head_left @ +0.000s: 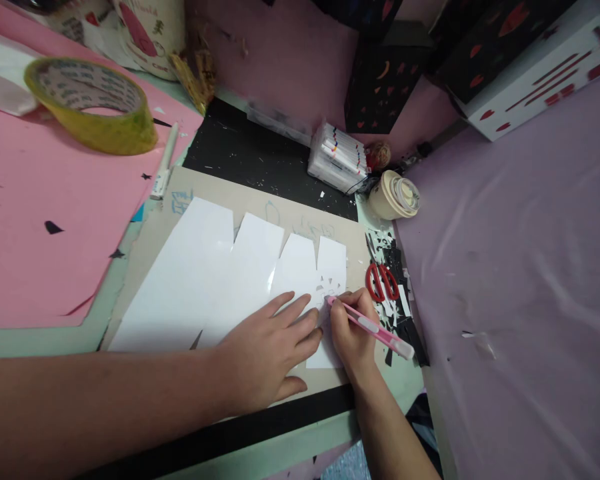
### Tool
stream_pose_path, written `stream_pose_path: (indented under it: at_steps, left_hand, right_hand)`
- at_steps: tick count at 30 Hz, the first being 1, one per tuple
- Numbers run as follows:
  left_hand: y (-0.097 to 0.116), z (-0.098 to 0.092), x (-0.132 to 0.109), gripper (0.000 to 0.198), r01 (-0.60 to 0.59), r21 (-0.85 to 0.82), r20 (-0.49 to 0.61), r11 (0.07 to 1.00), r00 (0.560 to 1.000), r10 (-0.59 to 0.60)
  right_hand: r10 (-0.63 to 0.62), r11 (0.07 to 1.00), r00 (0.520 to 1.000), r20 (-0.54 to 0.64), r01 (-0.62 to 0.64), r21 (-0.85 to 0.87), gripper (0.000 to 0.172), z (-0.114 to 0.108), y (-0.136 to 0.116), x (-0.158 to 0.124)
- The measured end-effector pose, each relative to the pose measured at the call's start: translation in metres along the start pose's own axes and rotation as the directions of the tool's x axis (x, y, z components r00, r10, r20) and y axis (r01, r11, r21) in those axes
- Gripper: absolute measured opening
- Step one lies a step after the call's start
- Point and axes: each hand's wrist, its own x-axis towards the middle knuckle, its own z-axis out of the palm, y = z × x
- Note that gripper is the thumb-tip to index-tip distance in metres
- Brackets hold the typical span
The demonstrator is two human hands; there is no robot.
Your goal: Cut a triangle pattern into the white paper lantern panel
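A large white sheet of card (195, 273) lies on a beige board (130, 293), its far edge cut into several flaps. Small triangular holes show in the card's rightmost strip. My left hand (275, 347) rests flat on the card with its fingers stretched out, just left of those holes. My right hand (355, 333) grips a pink craft knife (373, 325) like a pen. The knife's tip meets the card just below the holes; the blade itself is too small to make out.
Red-handled scissors (381, 282) lie among paper scraps at the right. Behind stand a pack of markers (337, 157) and a lidded cup (393, 195). A yellow tape roll (100, 127) sits on pink paper (40, 267) at left. A purple covering (505, 280) borders the right.
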Motion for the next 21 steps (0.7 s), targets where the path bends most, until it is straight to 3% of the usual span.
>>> stream_pose_path:
  at_steps: [21]
  left_hand:
    - [-0.0001,0.0002,0.0001,0.063,-0.009,0.028,-0.019,1.0,1.0,0.009]
  right_hand:
    - [0.003,0.998,0.999,0.049,-0.005,0.058,0.017,-0.0022,0.0031,-0.0003]
